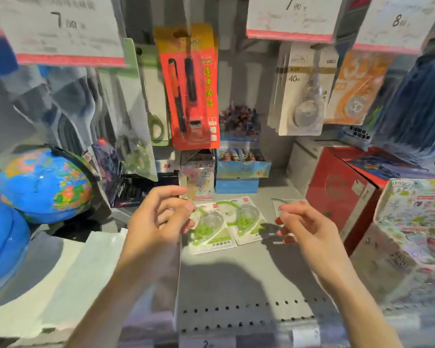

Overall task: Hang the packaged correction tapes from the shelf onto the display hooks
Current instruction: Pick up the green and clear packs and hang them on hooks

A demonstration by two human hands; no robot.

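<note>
Two green-and-white packaged correction tapes lie flat side by side on the grey shelf (236, 277), the left pack (212, 231) and the right pack (246, 219). A third pack (279, 205) lies further right, mostly hidden behind my right hand. My left hand (158, 217) hovers over the left pack's near edge, fingers curled and apart, holding nothing. My right hand (304, 224) hangs just right of the right pack, fingers spread, empty. Above, grey correction tape packs (301, 96) hang on a display hook, with an orange pack (354, 89) beside them.
A red pen pack (194, 91) hangs at centre over the back of the shelf. Two blue globes (43, 184) sit at left, a red box (337, 192) and a colourful sticker box (412, 234) at right. Small card boxes (239, 169) stand at the back. Price tags (289, 18) hang overhead.
</note>
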